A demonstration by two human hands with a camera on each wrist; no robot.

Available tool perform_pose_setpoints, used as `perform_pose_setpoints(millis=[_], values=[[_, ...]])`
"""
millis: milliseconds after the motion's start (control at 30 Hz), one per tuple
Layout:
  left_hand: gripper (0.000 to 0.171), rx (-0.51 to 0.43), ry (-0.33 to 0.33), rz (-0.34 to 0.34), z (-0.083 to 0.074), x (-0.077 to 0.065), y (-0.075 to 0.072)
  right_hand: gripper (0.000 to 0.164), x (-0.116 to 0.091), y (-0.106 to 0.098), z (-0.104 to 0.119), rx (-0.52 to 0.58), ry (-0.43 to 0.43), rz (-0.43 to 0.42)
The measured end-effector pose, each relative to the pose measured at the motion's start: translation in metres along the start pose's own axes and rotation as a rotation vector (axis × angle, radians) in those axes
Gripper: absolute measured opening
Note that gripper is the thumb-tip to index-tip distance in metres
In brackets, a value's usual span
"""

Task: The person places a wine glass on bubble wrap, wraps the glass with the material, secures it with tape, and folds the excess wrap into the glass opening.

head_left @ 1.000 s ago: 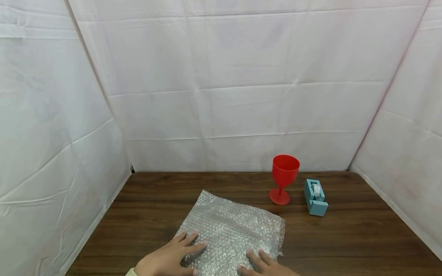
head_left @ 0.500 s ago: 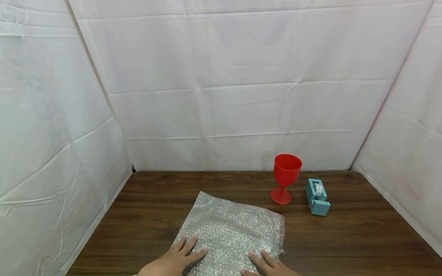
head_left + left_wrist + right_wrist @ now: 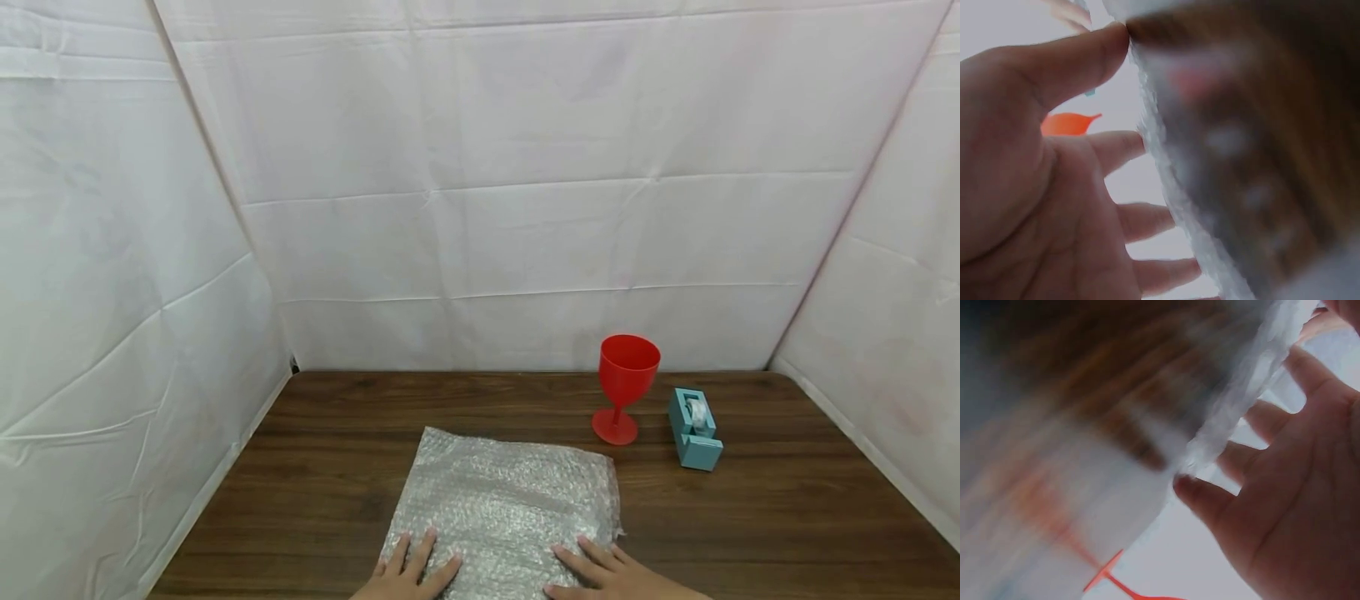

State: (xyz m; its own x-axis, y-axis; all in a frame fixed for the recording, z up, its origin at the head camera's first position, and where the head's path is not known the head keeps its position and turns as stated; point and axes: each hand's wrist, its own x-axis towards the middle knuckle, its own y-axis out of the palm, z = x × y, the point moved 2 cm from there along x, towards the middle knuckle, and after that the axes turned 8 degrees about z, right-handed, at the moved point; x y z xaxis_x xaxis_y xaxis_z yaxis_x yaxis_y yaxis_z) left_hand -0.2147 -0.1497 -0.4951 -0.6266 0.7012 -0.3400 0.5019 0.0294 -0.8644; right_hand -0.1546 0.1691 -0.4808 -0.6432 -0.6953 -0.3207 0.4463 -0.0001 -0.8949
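dark wooden tabletop, both hands spread-fingered on clear bubble wrap

The person's bare hands have creased palms and rounded fingertips.

Right hand touching bubble wrap, red goblet partly visible

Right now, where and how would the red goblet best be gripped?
Probably by the stem, coming from the near left: the red goblet stands upright, its stem is its narrowest part, and the blue tape dispenser sits close on its right.
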Motion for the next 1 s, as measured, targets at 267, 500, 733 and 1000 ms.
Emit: perform_pose_setpoints(millis=[267,500,733,1000], values=[[0.059,0.057,0.058,-0.283,0.007,0.011,0.022,0.06,-0.007,-0.012,0.011,0.086,-0.024,-0.03],[0.057,0.045,0.13,-0.348,0.013,0.013,0.032,0.056,-0.011,-0.019,0.025,0.234,0.074,-0.03],[0.061,0.045,0.128,-0.188,0.019,0.018,0.024,0.055,-0.009,-0.021,0.031,0.249,0.133,-0.033],[0.06,0.2,0.109,0.048,0.011,0.017,-0.007,0.057,-0.01,-0.019,0.032,0.186,0.144,-0.042]])
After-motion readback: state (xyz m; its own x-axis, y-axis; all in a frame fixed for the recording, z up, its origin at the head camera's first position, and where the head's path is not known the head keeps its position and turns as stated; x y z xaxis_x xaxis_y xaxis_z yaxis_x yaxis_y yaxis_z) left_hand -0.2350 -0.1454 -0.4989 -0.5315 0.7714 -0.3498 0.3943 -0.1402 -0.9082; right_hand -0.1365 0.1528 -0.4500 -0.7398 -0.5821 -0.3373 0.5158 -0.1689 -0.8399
